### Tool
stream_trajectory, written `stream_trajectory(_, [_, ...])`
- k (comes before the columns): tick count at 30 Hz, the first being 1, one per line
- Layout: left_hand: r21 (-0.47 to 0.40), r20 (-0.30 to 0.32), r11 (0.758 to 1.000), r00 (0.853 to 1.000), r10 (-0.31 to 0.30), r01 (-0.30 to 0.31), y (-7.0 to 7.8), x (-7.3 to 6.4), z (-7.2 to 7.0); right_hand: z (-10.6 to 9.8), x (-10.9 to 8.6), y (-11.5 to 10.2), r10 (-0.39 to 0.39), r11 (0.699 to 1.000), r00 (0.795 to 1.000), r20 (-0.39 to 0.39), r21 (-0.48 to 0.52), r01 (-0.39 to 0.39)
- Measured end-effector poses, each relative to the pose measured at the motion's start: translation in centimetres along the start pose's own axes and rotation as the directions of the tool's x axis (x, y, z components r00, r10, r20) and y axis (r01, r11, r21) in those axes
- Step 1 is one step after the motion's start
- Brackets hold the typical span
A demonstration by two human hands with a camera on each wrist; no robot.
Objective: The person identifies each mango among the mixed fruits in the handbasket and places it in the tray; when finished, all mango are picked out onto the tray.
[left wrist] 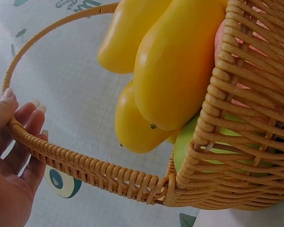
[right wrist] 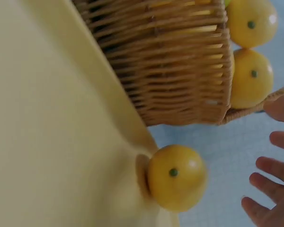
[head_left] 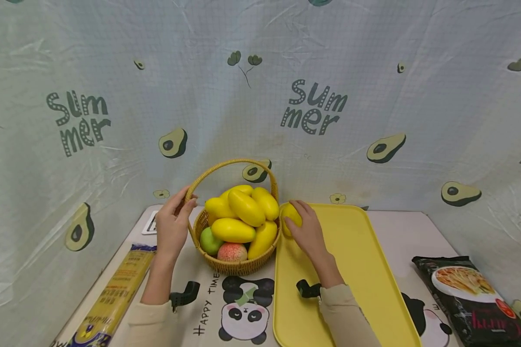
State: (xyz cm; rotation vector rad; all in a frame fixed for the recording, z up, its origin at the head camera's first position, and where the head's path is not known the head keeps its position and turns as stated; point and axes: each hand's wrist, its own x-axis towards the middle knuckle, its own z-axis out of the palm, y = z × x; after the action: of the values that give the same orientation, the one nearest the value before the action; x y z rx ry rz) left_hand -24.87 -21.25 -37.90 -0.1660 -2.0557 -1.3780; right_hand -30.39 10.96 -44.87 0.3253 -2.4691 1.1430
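A wicker basket (head_left: 239, 266) holds several yellow mangoes (head_left: 245, 207), a green fruit (head_left: 209, 242) and a red-speckled peach (head_left: 232, 252). My left hand (head_left: 172, 226) grips the left side of the basket's arched handle (left wrist: 85, 163), thumb on one side and fingers on the other. Right of the basket, one more mango (right wrist: 177, 177) lies at the far left corner of the yellow tray (head_left: 343, 274). Over that mango hovers my right hand (head_left: 308, 231); in the right wrist view its fingers (right wrist: 274, 189) are spread and apart from the fruit.
A long yellow pasta packet (head_left: 115, 291) lies along the left table edge, with a white card (head_left: 150, 223) behind it. At right is a black food packet (head_left: 473, 299). A printed curtain (head_left: 260, 106) hangs close behind the basket and tray.
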Motion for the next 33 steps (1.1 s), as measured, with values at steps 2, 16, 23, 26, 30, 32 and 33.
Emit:
stream_trajectory(2, [-0.004,0.000,1.000,1.000,0.004,-0.004,0.0,0.0,0.0,-0.1,0.0,-0.6,-0.043,0.997,0.999,-0.005,0.061,0.043])
stream_trajectory(16, [0.006,-0.006,1.000,1.000,-0.003,0.003,-0.2,-0.1,0.2,1.9,-0.9,-5.5,-0.279,0.957,0.960,0.034,0.089,0.275])
stream_trajectory(23, [0.008,-0.004,1.000,1.000,-0.012,0.012,1.3,-0.3,-0.1,3.4,-1.0,-6.5,-0.354,0.935,0.935,-0.006,0.005,0.354])
stream_trajectory(26, [-0.007,0.001,1.000,1.000,-0.016,0.016,2.6,-0.6,-0.2,3.9,-0.8,-6.8,-0.356,0.934,0.934,-0.027,-0.020,0.355])
stream_trajectory(30, [-0.004,0.006,1.000,1.000,-0.024,0.024,3.4,-0.7,-0.2,4.6,-0.6,-7.2,-0.341,0.940,0.939,-0.047,-0.035,0.339])
stream_trajectory(32, [0.004,0.006,1.000,1.000,-0.025,0.025,3.6,-0.7,-0.2,4.9,-0.5,-7.2,-0.332,0.943,0.941,-0.057,-0.037,0.331])
stream_trajectory(33, [0.006,0.004,1.000,1.000,-0.026,0.026,3.7,-0.7,-0.2,5.0,-0.5,-7.3,-0.330,0.944,0.942,-0.063,-0.034,0.328])
